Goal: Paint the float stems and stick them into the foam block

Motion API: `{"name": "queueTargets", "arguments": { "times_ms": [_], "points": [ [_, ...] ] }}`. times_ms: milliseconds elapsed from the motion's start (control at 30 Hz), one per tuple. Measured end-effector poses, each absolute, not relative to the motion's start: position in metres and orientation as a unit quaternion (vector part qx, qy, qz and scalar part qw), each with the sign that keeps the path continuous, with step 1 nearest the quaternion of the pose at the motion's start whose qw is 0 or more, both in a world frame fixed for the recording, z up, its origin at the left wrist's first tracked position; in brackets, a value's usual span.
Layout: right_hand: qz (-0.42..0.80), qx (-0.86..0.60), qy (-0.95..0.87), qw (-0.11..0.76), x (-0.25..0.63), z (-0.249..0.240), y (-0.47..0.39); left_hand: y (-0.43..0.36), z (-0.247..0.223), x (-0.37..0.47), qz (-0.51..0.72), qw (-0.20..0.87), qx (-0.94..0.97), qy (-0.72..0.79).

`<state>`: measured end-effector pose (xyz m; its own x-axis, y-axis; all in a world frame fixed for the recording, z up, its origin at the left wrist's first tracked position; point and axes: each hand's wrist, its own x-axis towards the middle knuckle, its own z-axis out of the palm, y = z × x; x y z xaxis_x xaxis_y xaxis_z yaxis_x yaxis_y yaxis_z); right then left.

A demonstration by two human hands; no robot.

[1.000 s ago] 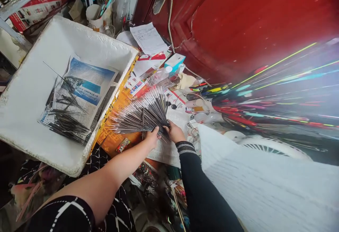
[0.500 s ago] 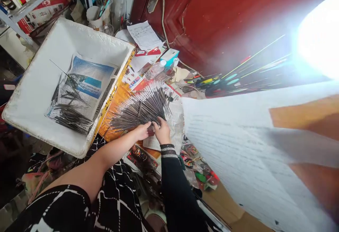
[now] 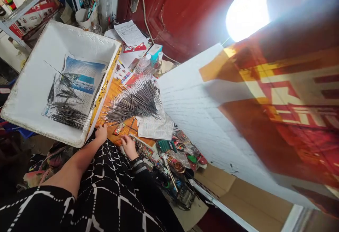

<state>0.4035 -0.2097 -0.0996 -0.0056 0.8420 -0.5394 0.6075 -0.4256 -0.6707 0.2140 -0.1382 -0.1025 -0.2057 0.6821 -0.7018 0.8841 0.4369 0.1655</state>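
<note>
A large fanned bundle of thin dark rods (image 3: 132,101) with pale ends lies on the orange tabletop (image 3: 112,92). Both hands are off it. My left hand (image 3: 101,133) is at the table's near edge, beside the foam box, its fingers curled; whether something thin is in them I cannot make out. Over the front of the table, my right hand (image 3: 129,147) is apart from the rods, its fingers loosely bent and nothing seen in them. The white foam box (image 3: 29,83) on the left holds loose dark rods (image 3: 70,115) on a sheet of newspaper (image 3: 84,69).
Right of the bundle a newspaper sheet (image 3: 156,128) lies near a green case (image 3: 166,146) and cluttered small tools. Behind stand a plastic bottle (image 3: 143,63) and papers (image 3: 129,32). A large white foam panel (image 3: 190,101) blocks the right side, before a red door (image 3: 182,16).
Both hands have let go of the rod bundle and drawn back towards my body, the left one towards the box. The bundle stays on the table. The view has turned right.
</note>
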Motion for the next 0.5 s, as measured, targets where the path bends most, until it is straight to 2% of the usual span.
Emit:
{"name": "queueTargets", "arguments": {
  "times_ms": [267, 500],
  "points": [
    [0.565, -0.667, -0.484, 0.038, 0.361, -0.142, -0.21, -0.147, -0.113, 0.197, -0.181, 0.355, 0.583, 0.708],
    [0.573, -0.662, -0.48, 0.057, 0.351, -0.147, -0.204, -0.155, -0.097, 0.19, -0.071, 0.408, 0.592, 0.692]
  ]
}}
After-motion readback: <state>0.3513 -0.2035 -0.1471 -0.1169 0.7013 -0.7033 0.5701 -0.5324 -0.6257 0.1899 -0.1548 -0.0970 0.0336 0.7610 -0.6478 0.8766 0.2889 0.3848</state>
